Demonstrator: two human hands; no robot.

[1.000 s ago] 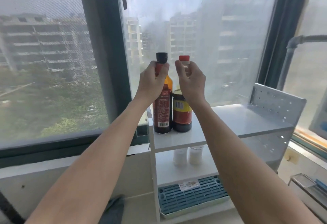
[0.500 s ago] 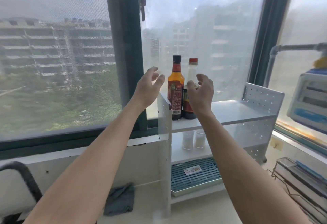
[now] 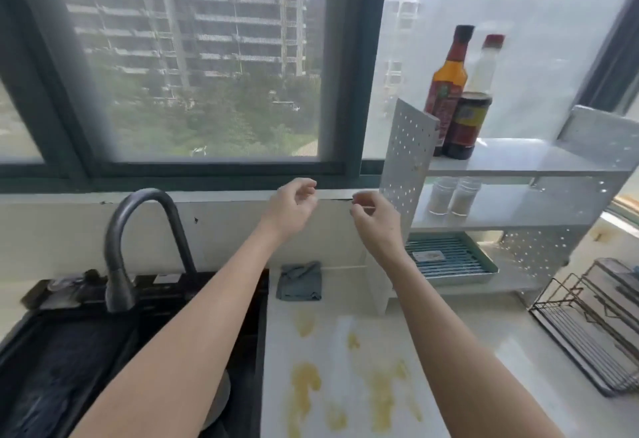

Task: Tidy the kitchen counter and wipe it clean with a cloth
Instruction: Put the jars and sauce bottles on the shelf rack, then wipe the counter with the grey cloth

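Note:
A grey-blue cloth (image 3: 300, 281) lies crumpled on the white counter (image 3: 466, 327) against the back wall, beside the sink. Yellow stains (image 3: 306, 380) are smeared across the counter in front of it. My left hand (image 3: 292, 207) and my right hand (image 3: 375, 221) hang in the air above the cloth, fingers loosely curled and apart, holding nothing. Two sauce bottles, one with a black cap (image 3: 447, 86) and one with a red cap (image 3: 470, 112), stand on the top shelf of the white rack (image 3: 518, 161) at the right.
A black sink (image 3: 86, 361) with a dark curved faucet (image 3: 138, 244) fills the lower left. Two small shakers (image 3: 453, 197) stand on the rack's middle shelf, a teal tray (image 3: 449, 261) on the bottom. A wire dish rack (image 3: 594, 320) stands at the right edge.
Both hands let go of the two bottles on the top shelf and drew back and down to the left. My view dropped, so the sink, cloth and stained counter came into sight.

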